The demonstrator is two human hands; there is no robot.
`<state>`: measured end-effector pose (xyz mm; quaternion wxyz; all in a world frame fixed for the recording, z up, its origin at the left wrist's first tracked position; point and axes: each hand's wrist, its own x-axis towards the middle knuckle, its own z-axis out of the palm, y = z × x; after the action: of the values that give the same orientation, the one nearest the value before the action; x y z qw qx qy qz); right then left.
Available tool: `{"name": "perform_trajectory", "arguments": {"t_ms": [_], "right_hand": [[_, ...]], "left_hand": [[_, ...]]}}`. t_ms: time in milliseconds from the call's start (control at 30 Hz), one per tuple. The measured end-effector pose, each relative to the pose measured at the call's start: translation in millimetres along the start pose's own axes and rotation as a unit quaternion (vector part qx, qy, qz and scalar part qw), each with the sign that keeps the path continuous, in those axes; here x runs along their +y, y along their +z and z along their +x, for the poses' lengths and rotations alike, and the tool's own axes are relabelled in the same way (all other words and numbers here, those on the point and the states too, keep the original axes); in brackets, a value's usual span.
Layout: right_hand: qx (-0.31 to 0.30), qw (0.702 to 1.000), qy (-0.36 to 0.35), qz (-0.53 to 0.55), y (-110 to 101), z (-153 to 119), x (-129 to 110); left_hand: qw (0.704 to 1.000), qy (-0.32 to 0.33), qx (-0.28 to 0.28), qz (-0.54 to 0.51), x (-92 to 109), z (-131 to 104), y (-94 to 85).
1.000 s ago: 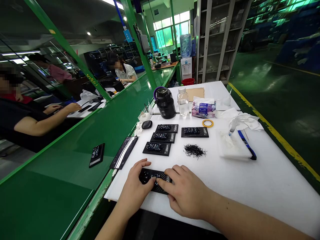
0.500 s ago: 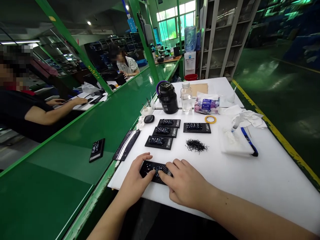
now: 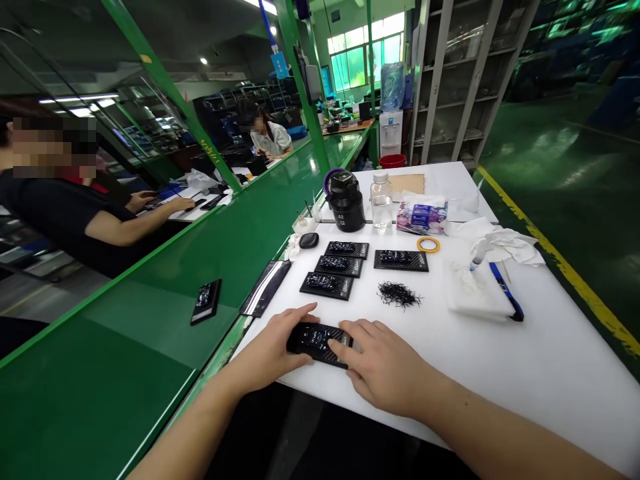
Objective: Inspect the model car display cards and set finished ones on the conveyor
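A black patterned plate with a glossy dark model car (image 3: 316, 338) on it lies near the table's front edge. My left hand (image 3: 275, 347) grips the plate's left end between thumb and fingers. At the right end my right hand (image 3: 373, 360) holds the plate's edge, its index finger reaching toward the car. Beyond my hands, three similar plates stand in a staggered column, the nearest (image 3: 326, 285) close to my left fingers. Another such plate (image 3: 401, 260) lies to their right, behind a pile of thin black strips (image 3: 399, 294).
On the white table (image 3: 450, 387) are a black jug (image 3: 345, 203), a clear bottle (image 3: 381, 200), yellow tape (image 3: 429, 245), a white pad (image 3: 475, 293) and a blue knife (image 3: 506, 291). One plate (image 3: 205, 302) lies on the green bench (image 3: 150, 313). Two people sit beyond it.
My left thumb has moved off the car to the plate's near edge. My right fingers have shifted back toward the plate's right end. The whole view has swung slightly left.
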<state>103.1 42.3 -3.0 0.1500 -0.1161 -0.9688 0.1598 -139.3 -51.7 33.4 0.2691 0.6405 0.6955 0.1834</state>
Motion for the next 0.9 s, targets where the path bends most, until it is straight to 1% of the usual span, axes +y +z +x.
{"name": "perform_trajectory", "arguments": {"t_ms": [67,100,167,200,233,267,300,333,367,400,433,467,500,533,567,633,667,700,767,800,833,900], "right_hand": [[0.015,1.000,0.009,0.009,-1.0,-5.6,3.7],[0.022,1.000,0.015,0.011,-0.6,-8.3,6.2],[0.036,0.999,0.030,0.015,1.9,-12.7,12.1],[0.044,0.998,0.036,0.018,3.9,-14.4,15.1],[0.052,0.998,0.038,0.021,6.1,-15.7,17.9],[0.061,0.997,0.040,0.022,8.2,-16.7,20.5],[0.072,0.996,0.041,0.021,10.2,-17.6,22.6],[0.085,0.995,0.043,0.016,11.8,-18.1,24.4],[0.098,0.994,0.044,0.009,13.0,-18.5,25.9],[0.110,0.993,0.045,0.000,14.0,-18.7,27.5],[0.119,0.992,0.045,-0.009,14.9,-18.8,29.3],[0.127,0.991,0.043,-0.017,15.6,-18.9,31.5],[0.135,0.990,0.042,-0.026,16.5,-18.9,34.4],[0.143,0.988,0.045,-0.032,17.5,-18.9,37.9],[0.153,0.986,0.051,-0.037,18.7,-18.9,42.1],[0.177,0.981,0.075,-0.042,21.2,-19.1,51.3],[0.186,0.978,0.087,-0.040,22.1,-19.2,55.7],[0.192,0.976,0.099,-0.037,22.7,-19.3,59.5],[0.200,0.973,0.113,-0.030,22.1,-19.3,64.6],[0.203,0.972,0.117,-0.027,21.2,-19.1,65.6],[0.204,0.972,0.118,-0.023,19.9,-18.6,65.7],[0.199,0.973,0.116,-0.010,17.2,-16.8,63.6]], "left_hand": [[1.000,-0.013,0.029,-0.002,-13.1,-6.4,-5.5],[0.998,-0.023,0.057,-0.003,-24.7,-13.9,-9.7],[0.988,-0.064,0.139,-0.010,-59.0,-39.8,-23.0],[0.977,-0.097,0.188,-0.012,-80.6,-58.3,-32.5],[0.960,-0.147,0.239,-0.006,-103.6,-79.7,-43.8],[0.934,-0.224,0.277,0.017,-126.9,-103.0,-56.5],[0.898,-0.324,0.294,0.053,-149.1,-127.1,-70.0],[0.870,-0.387,0.296,0.073,-169.5,-150.2,-83.7],[0.846,-0.434,0.298,0.088,-187.3,-171.1,-97.1],[0.824,-0.473,0.294,0.105,-202.3,-188.5,-109.8],[0.811,-0.497,0.286,0.120,-214.3,-201.3,-121.5],[0.803,-0.510,0.276,0.136,-223.4,-208.9,-132.0],[0.799,-0.516,0.265,0.156,-230.0,-211.1,-141.3],[0.798,-0.515,0.256,0.180,-234.3,-207.8,-148.9],[0.800,-0.506,0.246,0.208,-236.6,-199.4,-154.7],[0.814,-0.460,0.226,0.274,-236.3,-169.7,-160.1],[0.831,-0.417,0.210,0.302,-234.0,-150.4,-159.5],[0.855,-0.361,0.184,0.323,-230.5,-129.4,-157.0],[0.903,-0.238,0.117,0.338,-220.5,-87.8,-148.4],[0.920,-0.185,0.086,0.336,-214.8,-69.4,-143.9],[0.932,-0.142,0.060,0.328,-209.3,-53.9,-140.4],[0.947,-0.090,0.028,0.307,-200.6,-33.3,-138.0]]}}
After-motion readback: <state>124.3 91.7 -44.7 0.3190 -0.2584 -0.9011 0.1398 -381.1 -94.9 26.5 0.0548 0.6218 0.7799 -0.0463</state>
